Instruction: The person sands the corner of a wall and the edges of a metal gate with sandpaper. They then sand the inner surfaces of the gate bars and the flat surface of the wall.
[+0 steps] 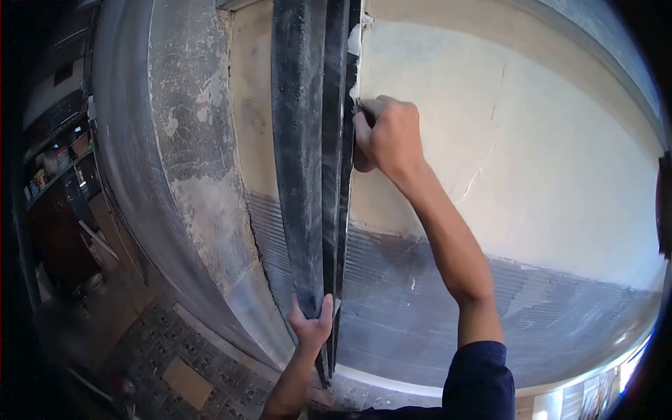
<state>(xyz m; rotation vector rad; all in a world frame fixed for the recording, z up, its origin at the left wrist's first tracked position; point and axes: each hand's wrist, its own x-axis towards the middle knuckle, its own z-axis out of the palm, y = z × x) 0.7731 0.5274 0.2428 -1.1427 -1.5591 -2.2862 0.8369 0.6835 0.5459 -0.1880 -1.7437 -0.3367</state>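
Note:
A long, dark, scuffed post (301, 140), possibly metal, runs upright against the wall. My left hand (313, 327) grips its lower part, with the thumb and fingers on opposite sides. Right beside it stands a second narrow dark upright (334, 154) with a chipped pale edge. My right hand (393, 136) is higher up at that edge, its fingers curled in tightly. What those fingers hold, if anything, is hidden.
A cream wall (448, 105) with a crack lies to the right, above a grey ridged band (434, 301). On the left is a peeling grey pillar (192, 140). Farther left are cluttered shelves (59, 164) and a patterned floor (150, 350) with a brown flat piece (187, 383).

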